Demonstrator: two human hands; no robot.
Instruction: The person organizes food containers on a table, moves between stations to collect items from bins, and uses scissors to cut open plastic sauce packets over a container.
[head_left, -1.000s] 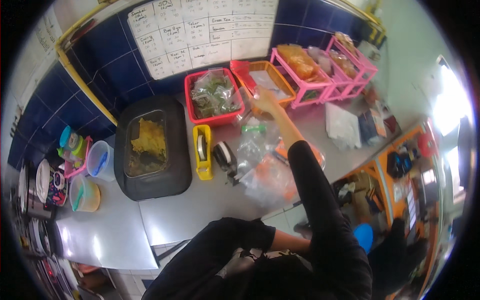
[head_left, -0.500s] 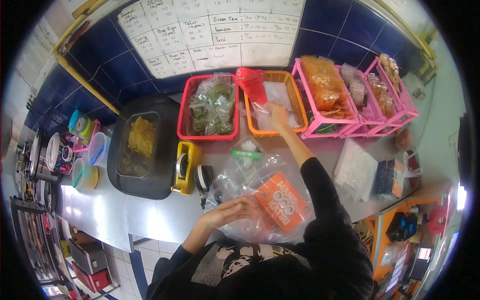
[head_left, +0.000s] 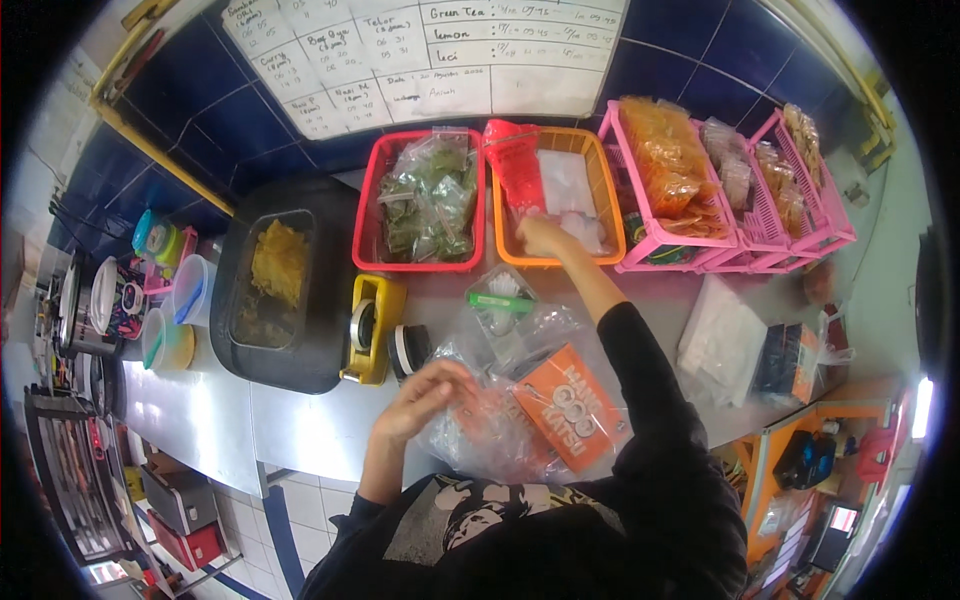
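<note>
My right hand (head_left: 543,236) reaches into the orange basket (head_left: 618,235), its fingers bent down and drawn together beside the lower end of a red plastic packet (head_left: 515,165). What the fingertips hold, if anything, is hidden. White packets (head_left: 568,180) also lie in this basket. Nearer to me, a clear plastic bag (head_left: 470,440) rests on the counter around an orange box (head_left: 570,405). My left hand (head_left: 425,400) is at the bag's left side, fingers loosely curved and thumb apart. A green-banded clear packet (head_left: 500,303) lies at the bag's far edge.
A red basket (head_left: 365,245) of bagged greens stands left of the orange one. Pink racks (head_left: 690,255) of packets are to the right. A yellow tape dispenser (head_left: 370,325) and a black tub (head_left: 325,365) sit left. White plastic sheets (head_left: 720,340) lie right.
My right hand has moved down and left within the orange basket, toward its near side. My left hand has shifted up and left, its fingers more bent. The view has tilted slightly.
</note>
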